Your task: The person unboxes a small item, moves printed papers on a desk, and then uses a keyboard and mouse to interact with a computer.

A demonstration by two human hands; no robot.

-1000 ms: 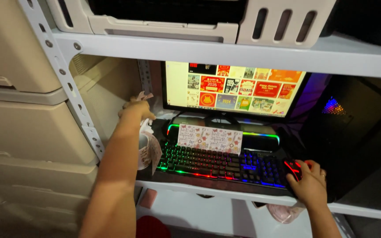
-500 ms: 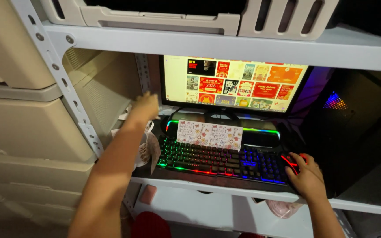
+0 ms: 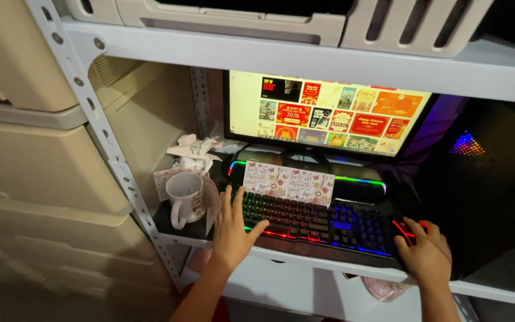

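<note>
Below a metal shelf, two bare hands work at a lit desk: one on a rainbow-backlit keyboard (image 3: 317, 219), the other on a glowing mouse (image 3: 411, 231).

Seen from the head camera, the left hand (image 3: 232, 229) lies flat with fingers spread loosely on the keyboard's left end, gripping nothing; the right hand (image 3: 427, 253) curls over the mouse, which sits just beside the keyboard's right end with red light showing between the fingers. A patterned card (image 3: 289, 183) leans upright along the keyboard's back edge, in front of a monitor (image 3: 329, 113) filled with red and orange picture tiles. Just left of the keyboard stands a white mug (image 3: 185, 197), upright with its handle towards the camera; what it contains cannot be made out. Crumpled paper (image 3: 195, 149) is piled behind the mug, near the shelf's upright post (image 3: 99, 125).
</note>
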